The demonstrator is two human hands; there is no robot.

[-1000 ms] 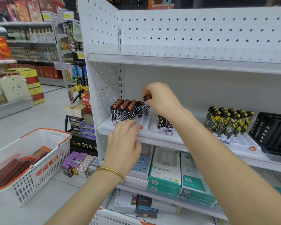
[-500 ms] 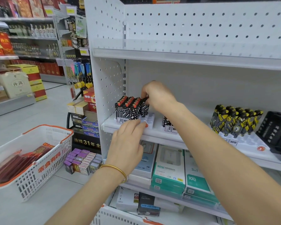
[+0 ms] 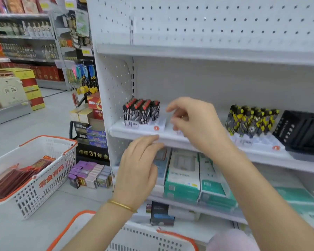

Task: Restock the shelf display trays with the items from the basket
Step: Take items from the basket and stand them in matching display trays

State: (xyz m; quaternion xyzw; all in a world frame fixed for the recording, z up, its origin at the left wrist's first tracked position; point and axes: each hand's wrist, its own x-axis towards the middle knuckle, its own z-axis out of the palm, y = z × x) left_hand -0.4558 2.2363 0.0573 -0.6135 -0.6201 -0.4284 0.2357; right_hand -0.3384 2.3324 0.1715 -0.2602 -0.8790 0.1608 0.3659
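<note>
Here, the white shelf [image 3: 116, 130] fills the view, and a white basket [image 3: 43, 142] with an orange rim sits on the floor to its left, holding red packets [image 3: 16, 180]. The right hand [image 3: 198, 124] hovers before the shelf, its grip loosely curled around nothing visible. The left hand [image 3: 138, 171] keeps its grip spread, straight fingertips at the shelf's front lip. The display tray [image 3: 160, 124] stands at the shelf's left end, with red-topped lighters [image 3: 141, 111] upright in its left part.
</note>
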